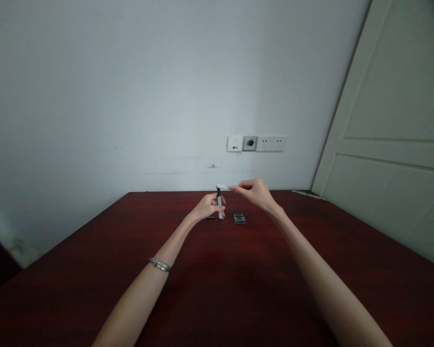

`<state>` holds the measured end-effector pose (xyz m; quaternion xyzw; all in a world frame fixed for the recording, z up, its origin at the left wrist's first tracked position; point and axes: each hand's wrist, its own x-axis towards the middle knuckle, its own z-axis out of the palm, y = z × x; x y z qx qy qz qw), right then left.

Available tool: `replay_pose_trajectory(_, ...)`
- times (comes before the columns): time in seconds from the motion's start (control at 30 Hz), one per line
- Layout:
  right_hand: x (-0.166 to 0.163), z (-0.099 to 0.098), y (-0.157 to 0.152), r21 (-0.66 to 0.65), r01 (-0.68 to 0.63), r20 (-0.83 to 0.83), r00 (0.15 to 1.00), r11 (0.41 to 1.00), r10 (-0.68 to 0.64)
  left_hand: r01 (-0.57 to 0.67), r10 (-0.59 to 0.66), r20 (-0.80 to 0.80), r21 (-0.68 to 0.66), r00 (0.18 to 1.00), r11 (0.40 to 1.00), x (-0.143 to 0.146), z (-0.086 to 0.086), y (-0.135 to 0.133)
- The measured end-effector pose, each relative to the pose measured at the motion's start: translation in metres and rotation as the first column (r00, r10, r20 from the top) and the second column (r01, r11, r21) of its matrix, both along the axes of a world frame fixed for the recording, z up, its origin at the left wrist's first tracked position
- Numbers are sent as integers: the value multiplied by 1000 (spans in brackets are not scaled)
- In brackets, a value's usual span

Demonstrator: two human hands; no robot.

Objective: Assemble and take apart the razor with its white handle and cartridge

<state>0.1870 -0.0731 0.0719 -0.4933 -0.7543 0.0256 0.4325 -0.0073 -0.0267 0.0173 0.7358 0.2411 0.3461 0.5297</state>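
My left hand (209, 206) is closed round a slim dark and silver stick-shaped tool (220, 204), held upright above the dark red table (217, 289). My right hand (256, 193) pinches a small pale flat piece (224, 187) and holds it at the tool's top end. Both hands hover over the far middle of the table. A small black piece (210, 218) lies on the table just below my left hand. A small clear box (239, 218) sits to the right of the tool's lower end.
A white wall stands behind the table, with a row of sockets and a switch (256, 143) above its far edge. A pale panelled door (394, 144) is at the right. I wear a metal bracelet (159, 264) on my left wrist.
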Motion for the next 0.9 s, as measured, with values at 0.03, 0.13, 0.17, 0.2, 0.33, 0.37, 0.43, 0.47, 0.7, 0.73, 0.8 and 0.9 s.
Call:
replay_pose_trajectory(0.03, -1, -1, 0, 5, 10, 9, 1000, 1000, -10, 34, -34, 1, -32, 999, 999, 2, 2, -3)
replay_pose_trajectory(0.13, 5, -3, 5, -6, 37, 18, 999, 999, -36, 96, -95, 10, -76, 995, 992, 1, 7, -9)
replay_pose_trajectory(0.17, 8, -4, 7, -12, 42, 13, 999, 999, -42, 103, -103, 12, -82, 995, 991, -1, 8, -10)
replay_pose_trajectory(0.2, 11, -5, 9, -19, 47, 6, 999, 999, -46, 104, -104, 12, -86, 995, 991, -3, 9, -10)
replay_pose_trajectory(0.33, 14, -8, 13, -27, 42, -34, 999, 999, -43, 82, -84, -14, -111, 996, 990, -7, 5, -7)
replay_pose_trajectory(0.37, 12, -8, 12, -24, 29, -41, 999, 999, -30, 77, -80, -23, -114, 996, 990, -6, 4, -7)
replay_pose_trajectory(0.43, 8, -8, 10, -19, -4, -42, 999, 1000, 4, 82, -86, -31, -108, 996, 991, -5, 4, -6)
replay_pose_trajectory(0.47, 6, -7, 9, -20, -18, -38, 999, 1000, 17, 93, -96, -30, -100, 995, 991, -4, 4, -7)
replay_pose_trajectory(0.7, 20, -9, 16, -52, -25, -151, 988, 998, 17, 33, -33, 12, -51, 999, 998, -11, 8, -10)
replay_pose_trajectory(0.73, 21, -10, 18, -67, -38, -178, 984, 997, 26, 8, -7, 14, -52, 1000, 999, -12, 8, -10)
replay_pose_trajectory(0.8, 18, -12, 20, -96, -96, -226, 971, 991, 72, -16, 17, 21, -59, 1000, 998, -12, 6, -9)
replay_pose_trajectory(0.9, 5, -14, 19, -94, -229, -264, 944, 969, 198, -3, 6, 49, -78, 999, 997, -8, 2, -7)
